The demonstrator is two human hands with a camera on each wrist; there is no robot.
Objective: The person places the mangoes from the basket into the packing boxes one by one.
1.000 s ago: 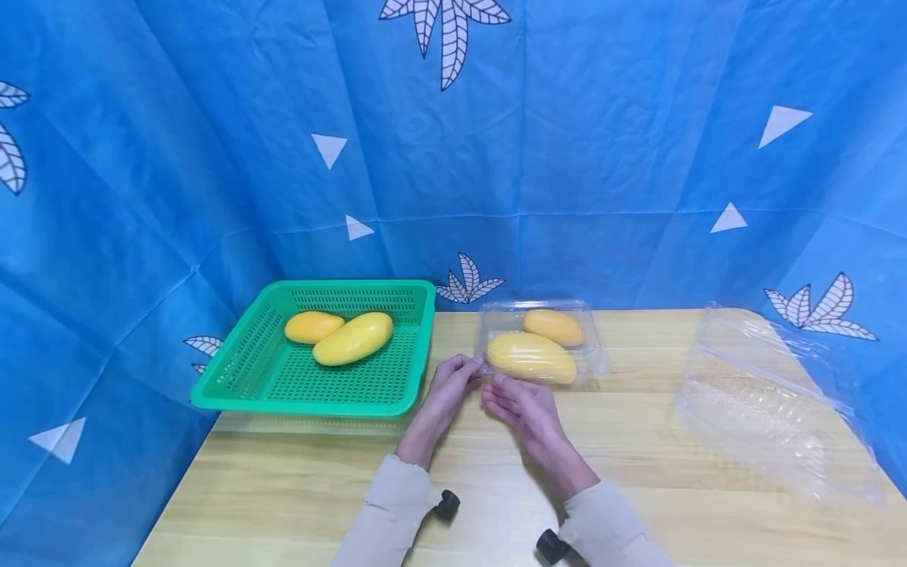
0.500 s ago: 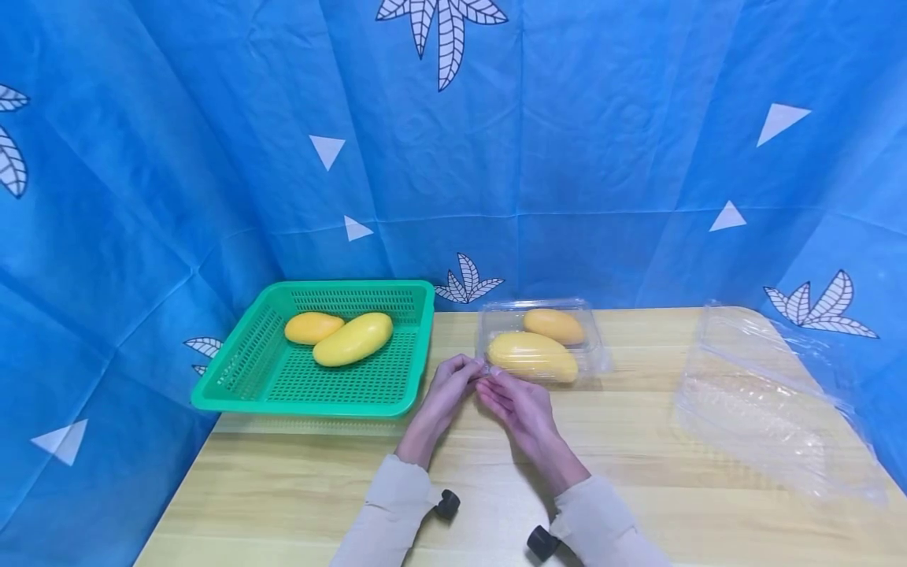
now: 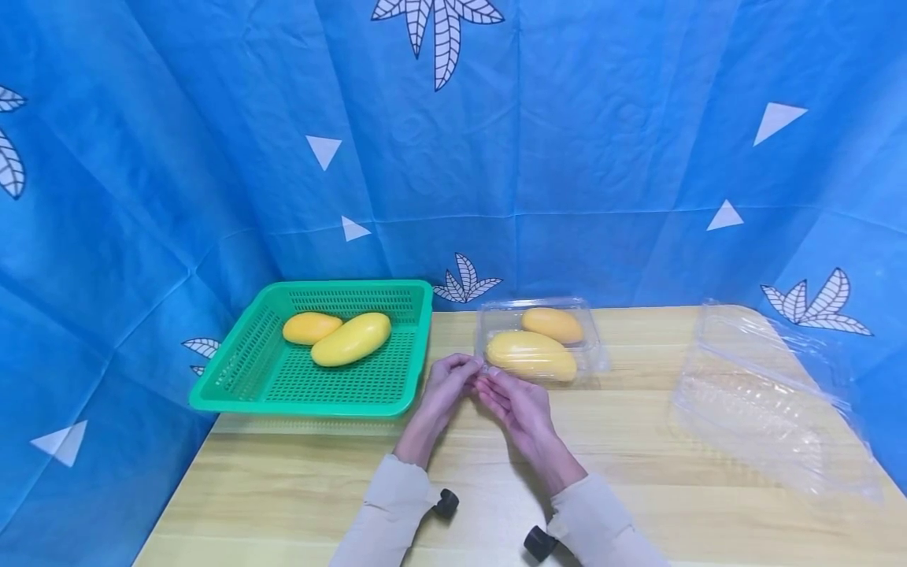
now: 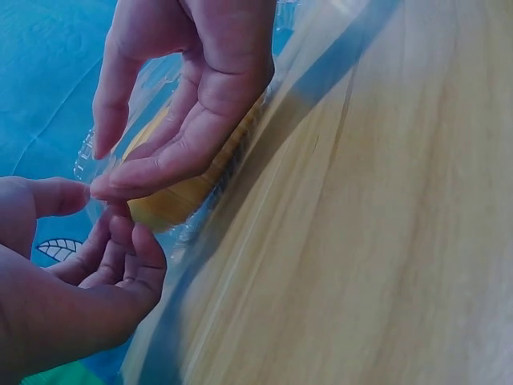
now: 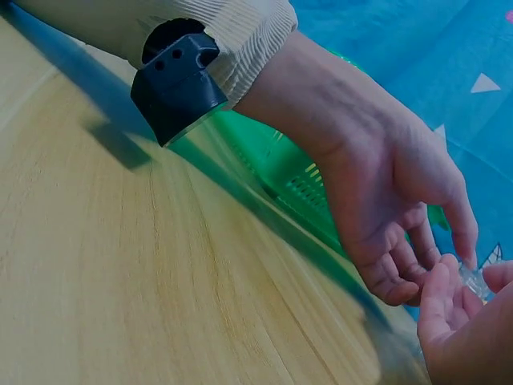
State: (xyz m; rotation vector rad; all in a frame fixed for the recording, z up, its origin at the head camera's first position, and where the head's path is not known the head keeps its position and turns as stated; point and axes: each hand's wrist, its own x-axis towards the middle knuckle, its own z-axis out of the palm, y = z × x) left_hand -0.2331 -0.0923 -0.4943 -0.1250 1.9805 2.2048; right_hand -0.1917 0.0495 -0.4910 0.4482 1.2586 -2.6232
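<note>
A lidded clear plastic clamshell container (image 3: 597,354) lies at the back middle of the table in the head view. Inside are a large yellow mango (image 3: 531,356) and a smaller orange one (image 3: 553,324). At its near left corner, my left hand (image 3: 445,387) pinches the plastic edge between thumb and fingers. My right hand (image 3: 523,409) comes in from the other side and pinches the same corner, its fingertips meeting the left ones. In the left wrist view, the right hand (image 4: 188,88) partly covers the container and the mango.
Left of the container stands a green plastic basket (image 3: 418,370) holding a yellow mango (image 3: 351,339) and an orange mango (image 3: 312,327). Empty clear clamshell packaging (image 3: 765,417) lies open at the right. A blue patterned curtain (image 3: 567,157) hangs behind the wooden table (image 3: 638,504).
My right hand has moved slightly left, and its fingers have closed in on the container's corner next to the left fingertips. The left hand stays at that corner.
</note>
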